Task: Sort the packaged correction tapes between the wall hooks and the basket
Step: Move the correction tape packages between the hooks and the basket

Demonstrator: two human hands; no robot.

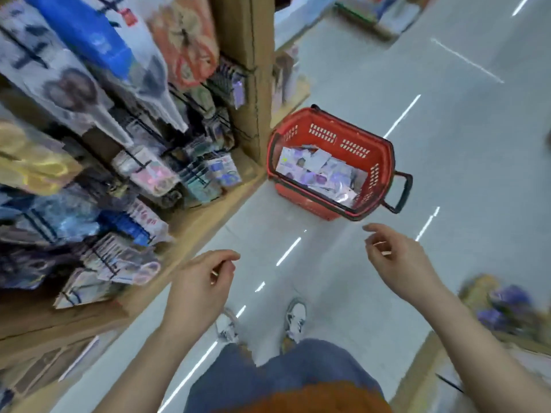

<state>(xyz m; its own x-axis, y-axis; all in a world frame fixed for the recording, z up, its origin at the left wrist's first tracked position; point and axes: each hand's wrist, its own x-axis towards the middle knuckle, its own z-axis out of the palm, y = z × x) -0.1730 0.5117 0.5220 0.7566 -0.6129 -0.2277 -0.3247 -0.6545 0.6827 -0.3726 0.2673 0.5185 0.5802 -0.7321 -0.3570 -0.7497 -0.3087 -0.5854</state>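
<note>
A red shopping basket (pixel 334 135) stands on the floor beside the shelf corner, with several packaged correction tapes (pixel 316 171) lying loose in it. More packaged tapes (pixel 220 171) hang on wall hooks (pixel 140 162) at the left. My left hand (pixel 199 284) hovers low near the shelf edge, fingers loosely curled, holding nothing. My right hand (pixel 399 263) hangs in the air just in front of the basket, fingers relaxed and empty. The whole view is blurred by motion.
A wooden shelf ledge (pixel 190 231) runs along the left under the hooks, with a wooden post (pixel 247 84) at its corner. Scissors packs (pixel 125 263) and other stationery hang above. My shoes (pixel 262 323) stand on the grey floor. Another display (pixel 504 305) sits at right.
</note>
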